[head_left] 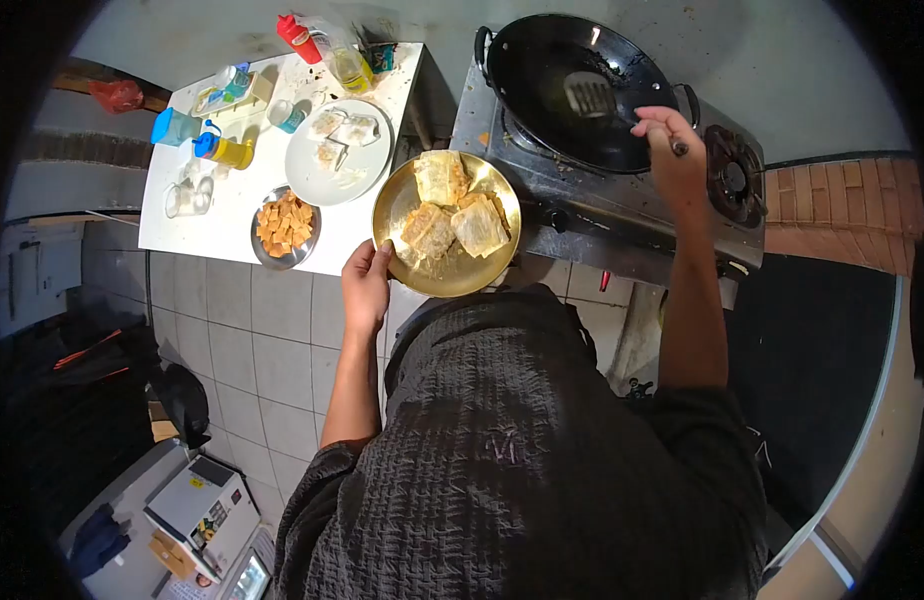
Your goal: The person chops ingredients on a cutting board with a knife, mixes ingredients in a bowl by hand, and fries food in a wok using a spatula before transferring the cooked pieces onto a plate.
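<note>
My left hand (pixel 366 288) is closed on the rim of a gold-coloured metal plate (pixel 447 283), thumb on top. Several folded, fried pastry parcels (pixel 440 178) lie on this plate. My right hand (pixel 672 145) is wrapped round the handle of a slotted spatula (pixel 590 95). The spatula's blade is over the inside of a large black wok (pixel 527 60), which stands on the gas stove. A little oil seems to shine in the bottom of the wok.
On the white table (pixel 217 225) stand a pale plate (pixel 357 185) with white wrapped parcels, a metal dish of orange-brown cubes (pixel 283 224), a yellow bottle (pixel 230 152) and a red bottle (pixel 300 40). The stove (pixel 622 215) has a second burner (pixel 734 178) at right.
</note>
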A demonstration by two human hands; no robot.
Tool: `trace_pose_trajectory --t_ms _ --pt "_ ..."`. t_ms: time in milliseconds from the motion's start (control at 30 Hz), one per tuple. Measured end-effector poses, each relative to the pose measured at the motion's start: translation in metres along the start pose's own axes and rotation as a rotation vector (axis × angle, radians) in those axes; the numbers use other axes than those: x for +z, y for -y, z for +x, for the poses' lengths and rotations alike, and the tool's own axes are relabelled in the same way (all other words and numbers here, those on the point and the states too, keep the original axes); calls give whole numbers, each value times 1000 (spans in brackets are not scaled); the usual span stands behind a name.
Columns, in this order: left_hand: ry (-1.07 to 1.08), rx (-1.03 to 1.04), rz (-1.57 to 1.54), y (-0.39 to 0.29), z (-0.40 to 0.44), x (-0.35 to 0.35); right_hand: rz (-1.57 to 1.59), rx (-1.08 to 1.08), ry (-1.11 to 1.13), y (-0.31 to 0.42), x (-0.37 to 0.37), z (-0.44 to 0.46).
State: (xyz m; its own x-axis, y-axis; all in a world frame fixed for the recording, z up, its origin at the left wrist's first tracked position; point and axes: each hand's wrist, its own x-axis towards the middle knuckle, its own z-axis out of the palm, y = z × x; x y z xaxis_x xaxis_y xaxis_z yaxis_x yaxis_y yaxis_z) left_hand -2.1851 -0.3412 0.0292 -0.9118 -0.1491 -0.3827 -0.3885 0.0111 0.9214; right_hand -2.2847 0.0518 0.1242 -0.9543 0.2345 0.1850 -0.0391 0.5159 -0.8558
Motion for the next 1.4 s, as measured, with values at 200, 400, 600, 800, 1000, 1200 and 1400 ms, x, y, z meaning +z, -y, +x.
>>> trace_pose_trajectory --t_ms 200,400,600,800,1000,1200,1400 --pt "-4 -6 -25 -14 0 -22 -17 -21 -88 0 28 -40" --pt "59 -19 -31 -12 13 -56 -4 39 -204 -15 54 -72" --pt "112 -12 -29 -24 17 -81 -34 106 -246 4 66 -86" --pt "67 -3 -46 -12 9 -106 -30 67 -266 34 85 -119" --pt "-73 -21 -135 3 -19 -137 -283 447 -84 -9 128 -154" --pt "-152 -65 -126 27 -23 -204 -855 371 -8 -81 150 -158" --pt "-234 -101 -164 50 16 -291 -949 16 -35 -118 152 -153"
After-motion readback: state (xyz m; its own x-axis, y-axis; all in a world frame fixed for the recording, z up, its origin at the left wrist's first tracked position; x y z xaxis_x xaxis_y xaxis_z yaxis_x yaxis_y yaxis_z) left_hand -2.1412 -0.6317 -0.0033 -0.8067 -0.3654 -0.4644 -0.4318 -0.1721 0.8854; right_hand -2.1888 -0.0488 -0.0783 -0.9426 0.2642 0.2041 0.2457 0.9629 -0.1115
